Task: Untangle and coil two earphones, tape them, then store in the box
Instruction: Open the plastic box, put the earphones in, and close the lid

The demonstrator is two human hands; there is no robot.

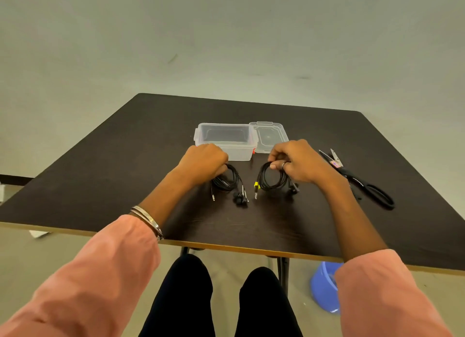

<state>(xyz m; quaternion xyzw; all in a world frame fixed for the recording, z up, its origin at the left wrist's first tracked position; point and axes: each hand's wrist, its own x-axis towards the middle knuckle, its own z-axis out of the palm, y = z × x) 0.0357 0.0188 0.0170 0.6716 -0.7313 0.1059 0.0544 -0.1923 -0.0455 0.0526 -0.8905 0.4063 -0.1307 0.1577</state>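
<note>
Two black earphones lie on the dark table (pixel 327 140), each wound into a small coil. The left hand (pixel 203 163) is closed around the top of the left earphone coil (pixel 227 180), whose jack and two earbuds trail toward the table's near edge. Beyond it stands one clear box (pixel 224 141), open, with its one clear lid (pixel 270 135) lying flat just beside it. The right hand (pixel 299 161) pinches the top of the right earphone coil (pixel 271 178), which bears a yellow tag near its jack. Farthest right lies one pair of black-handled scissors (pixel 362 180), apart from the hands.
</note>
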